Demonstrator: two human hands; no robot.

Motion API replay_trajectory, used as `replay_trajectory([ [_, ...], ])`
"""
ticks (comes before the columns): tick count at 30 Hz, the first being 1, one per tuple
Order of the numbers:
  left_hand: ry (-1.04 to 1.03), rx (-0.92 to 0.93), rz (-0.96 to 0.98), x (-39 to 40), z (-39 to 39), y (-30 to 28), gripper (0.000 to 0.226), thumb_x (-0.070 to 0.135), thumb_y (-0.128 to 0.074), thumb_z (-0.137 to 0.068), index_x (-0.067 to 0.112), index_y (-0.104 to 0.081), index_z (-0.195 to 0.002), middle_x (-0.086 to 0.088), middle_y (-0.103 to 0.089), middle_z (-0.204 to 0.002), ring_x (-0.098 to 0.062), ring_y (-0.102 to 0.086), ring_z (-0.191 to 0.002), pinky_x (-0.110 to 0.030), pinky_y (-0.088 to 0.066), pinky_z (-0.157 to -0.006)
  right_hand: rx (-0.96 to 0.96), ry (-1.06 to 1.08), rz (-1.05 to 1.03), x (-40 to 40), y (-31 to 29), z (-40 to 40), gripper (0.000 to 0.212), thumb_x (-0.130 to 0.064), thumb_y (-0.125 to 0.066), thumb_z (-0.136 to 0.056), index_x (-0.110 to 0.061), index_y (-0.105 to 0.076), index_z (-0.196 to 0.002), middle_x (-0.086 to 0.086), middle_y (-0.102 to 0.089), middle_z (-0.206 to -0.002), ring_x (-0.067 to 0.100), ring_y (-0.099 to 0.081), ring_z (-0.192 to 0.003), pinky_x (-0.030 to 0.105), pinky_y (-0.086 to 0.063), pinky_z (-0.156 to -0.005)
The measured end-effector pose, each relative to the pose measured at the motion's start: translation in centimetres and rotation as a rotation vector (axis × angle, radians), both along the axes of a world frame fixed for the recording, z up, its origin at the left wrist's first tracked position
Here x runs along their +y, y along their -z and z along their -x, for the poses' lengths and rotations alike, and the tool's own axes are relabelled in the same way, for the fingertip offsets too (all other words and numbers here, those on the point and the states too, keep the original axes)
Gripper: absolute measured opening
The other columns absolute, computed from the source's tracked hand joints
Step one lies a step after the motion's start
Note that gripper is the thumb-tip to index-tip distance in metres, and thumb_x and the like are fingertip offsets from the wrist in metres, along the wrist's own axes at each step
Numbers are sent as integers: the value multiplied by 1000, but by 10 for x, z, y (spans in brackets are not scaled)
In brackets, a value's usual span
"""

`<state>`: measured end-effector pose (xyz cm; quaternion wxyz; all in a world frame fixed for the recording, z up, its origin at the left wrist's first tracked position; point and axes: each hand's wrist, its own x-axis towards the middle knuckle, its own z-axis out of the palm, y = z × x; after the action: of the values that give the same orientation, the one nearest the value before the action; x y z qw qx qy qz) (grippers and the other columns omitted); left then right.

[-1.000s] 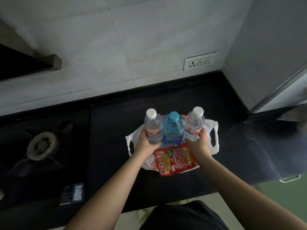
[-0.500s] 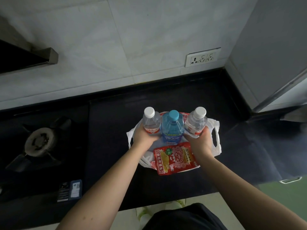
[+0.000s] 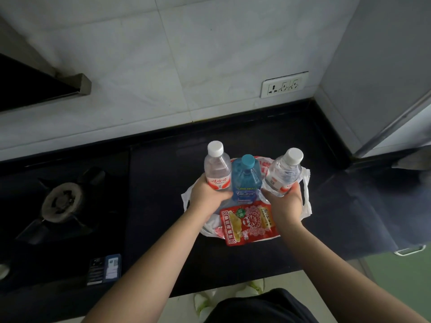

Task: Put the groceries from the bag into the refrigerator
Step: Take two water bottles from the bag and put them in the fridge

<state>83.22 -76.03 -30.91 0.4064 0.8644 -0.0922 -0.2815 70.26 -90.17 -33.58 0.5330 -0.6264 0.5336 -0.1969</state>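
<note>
Gripping 2 clear bottles, left hand (image 3: 208, 197) on the left bottle (image 3: 217, 170), right hand (image 3: 283, 201) on the right bottle (image 3: 283, 174), above the bag (image 3: 305, 199). Risk: the tilted right bottle could slip or knock the blue bottle (image 3: 246, 180) standing between them onto the red packet (image 3: 248, 221).

You have three bottles in front of you — two clear ones with white caps, the left clear bottle (image 3: 217, 169) and the right clear bottle (image 3: 283, 172), plus one blue bottle (image 3: 245, 180) between them. Add one red snack packet (image 3: 249, 222), one white plastic bag (image 3: 306, 198) — and one phone (image 3: 104, 269) on the bench (image 3: 163, 183).
</note>
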Motion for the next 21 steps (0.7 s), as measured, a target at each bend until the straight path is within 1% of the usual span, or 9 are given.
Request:
replay_trajectory([
  [4,-8,-21,38,5,6,-6,53,26,-86,-66,26,-59,-112,8,-68,-105,-11,-64,-97,-36,-56,-85,-10,14,1,5,-7,5,57,-23,-82,-74,-27,-49,-120,-7,-62,-114,16,-60,-101,41,-52,-89],
  [5,-5,-32,48,8,7,-8,54,27,-87,-66,25,-59,-113,8,-68,-106,-11,-64,-97,-34,-55,-85,-13,15,-5,7,-10,6,57,-22,-82,-75,-26,-49,-121,-6,-63,-114,16,-60,-102,40,-52,-88],
  [8,24,-64,83,16,13,-14,53,30,-87,-66,25,-59,-112,10,-68,-103,-7,-64,-95,-26,-53,-79,-34,7,-8,14,-13,10,56,-21,-82,-74,-25,-50,-121,-9,-61,-108,15,-60,-99,32,-50,-82],
  [9,40,-72,89,19,16,-16,52,30,-87,-66,26,-59,-111,11,-67,-102,-6,-63,-94,-24,-52,-78,-41,4,-12,18,-15,11,56,-21,-82,-74,-26,-50,-120,-10,-60,-107,13,-59,-97,31,-49,-81],
  [13,114,-102,122,31,25,-18,50,30,-85,-68,27,-59,-110,12,-67,-106,-4,-62,-97,-28,-53,-84,-66,-3,-24,34,-16,19,55,-19,-81,-74,-26,-54,-122,-14,-61,-108,8,-59,-97,36,-51,-86],
  [16,177,-118,151,43,31,-21,46,31,-84,-70,27,-61,-110,15,-68,-103,2,-61,-93,-21,-51,-81,-69,-3,-24,48,-17,27,52,-21,-81,-74,-27,-57,-120,-15,-64,-106,7,-62,-95,34,-53,-81],
  [19,259,-122,208,61,35,-26,43,32,-83,-71,27,-62,-109,15,-69,-100,5,-63,-95,-19,-51,-81,-54,-32,-30,63,-21,40,50,-28,-82,-74,-28,-58,-118,-17,-66,-104,7,-65,-94,27,-54,-72],
  [21,313,-95,244,73,35,-33,42,32,-82,-73,27,-62,-109,16,-69,-99,9,-61,-95,-13,-49,-77,-89,-74,-31,72,-27,50,45,-31,-83,-72,-30,-60,-111,-17,-68,-101,4,-66,-90,27,-55,-73],
])
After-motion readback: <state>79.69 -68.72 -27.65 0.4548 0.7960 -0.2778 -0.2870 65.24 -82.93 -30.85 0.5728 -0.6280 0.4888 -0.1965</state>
